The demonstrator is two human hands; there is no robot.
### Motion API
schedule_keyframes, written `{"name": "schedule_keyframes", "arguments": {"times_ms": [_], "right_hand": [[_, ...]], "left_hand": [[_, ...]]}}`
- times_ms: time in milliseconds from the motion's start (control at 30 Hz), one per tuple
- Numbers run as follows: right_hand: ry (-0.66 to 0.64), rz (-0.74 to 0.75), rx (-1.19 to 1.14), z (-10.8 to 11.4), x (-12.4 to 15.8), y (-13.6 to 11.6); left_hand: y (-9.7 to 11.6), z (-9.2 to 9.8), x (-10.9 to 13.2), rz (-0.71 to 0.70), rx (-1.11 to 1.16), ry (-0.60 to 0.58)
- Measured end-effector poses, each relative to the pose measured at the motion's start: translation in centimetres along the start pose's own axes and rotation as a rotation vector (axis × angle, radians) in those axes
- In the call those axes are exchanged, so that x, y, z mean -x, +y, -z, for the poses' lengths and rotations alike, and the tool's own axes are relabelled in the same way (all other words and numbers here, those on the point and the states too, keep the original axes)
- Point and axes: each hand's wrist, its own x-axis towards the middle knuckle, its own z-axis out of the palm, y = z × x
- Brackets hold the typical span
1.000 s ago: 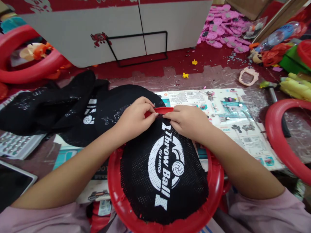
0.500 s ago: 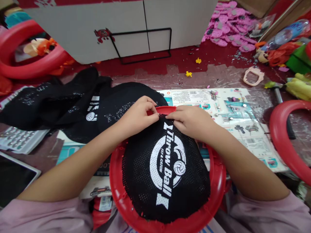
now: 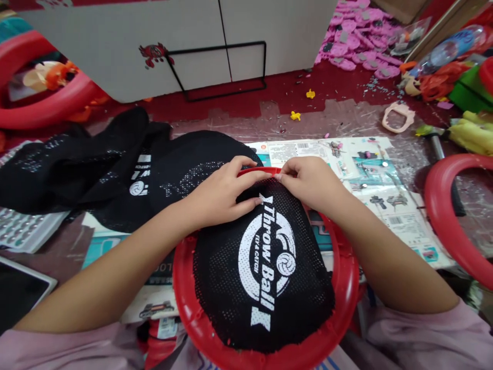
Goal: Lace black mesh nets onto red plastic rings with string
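Observation:
A black mesh net with white "Throw Ball" lettering lies across a red plastic ring in front of me. The net's lower edge is against small pegs on the ring. At the far rim, my left hand holds the net's edge, its index finger stretched along the rim and its thumb lower down on the mesh. My right hand pinches the net at the same rim, its fingertips meeting my left index finger. The exact grip under the fingers is partly hidden.
More black mesh nets lie to the left, beside a white tray. A red ring and a hammer lie at the right. Behind stand a white board with a black wire frame and a pile of pink parts.
My left hand has gone from a pinch to a wider spread, its index finger reaching right along the rim. The right hand has curled into a pinch there. The view has shifted slightly.

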Motion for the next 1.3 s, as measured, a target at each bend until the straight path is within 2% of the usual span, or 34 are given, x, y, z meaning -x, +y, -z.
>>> {"name": "schedule_keyframes", "arguments": {"times_ms": [200, 1033, 1200, 1300], "right_hand": [[0.039, 0.049, 0.011, -0.9, -0.5, 0.5], [0.05, 0.006, 0.217, -1.6, -0.8, -0.4], [0.034, 0.016, 0.197, -0.2, 0.0, -0.8], [-0.064, 0.073, 0.21, 1.3, 1.4, -1.7]], "left_hand": [[-0.2, -0.1, 0.1, 0.002, 0.001, 0.014], [0.2, -0.4, -0.5, 0.082, -0.168, -0.003], [0.4, 0.1, -0.2, 0.121, -0.243, -0.015], [0.8, 1.1, 0.0, 0.207, -0.307, -0.048]]}}
